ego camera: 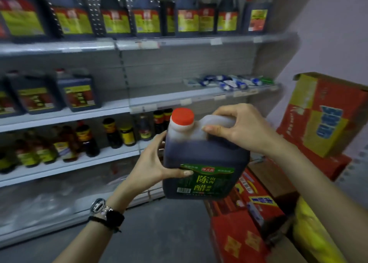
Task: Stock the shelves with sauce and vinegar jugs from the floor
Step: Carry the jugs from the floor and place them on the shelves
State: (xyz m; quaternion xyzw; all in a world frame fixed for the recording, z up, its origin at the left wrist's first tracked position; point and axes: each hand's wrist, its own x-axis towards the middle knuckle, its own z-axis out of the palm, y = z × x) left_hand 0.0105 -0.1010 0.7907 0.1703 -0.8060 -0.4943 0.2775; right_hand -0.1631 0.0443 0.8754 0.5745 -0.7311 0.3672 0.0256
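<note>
From the head camera, the vinegar jug [206,153] with a red cap and green label is held upright in the air in front of the shelves [163,101]. The right hand [241,128] curls round its top handle. The left hand [152,164] clasps the jug's left side, thumb lying on the label. Red cartons [247,219] sit below on the right.

Pretty clearly a small grocery shop: long grey metal shelves [169,100] with price tags [216,41] clipped on the edges, rows of identical dark jugs [146,17], sauce bottles [111,135] lower down, and printed cardboard boxes [318,113] stacked by the wall.
</note>
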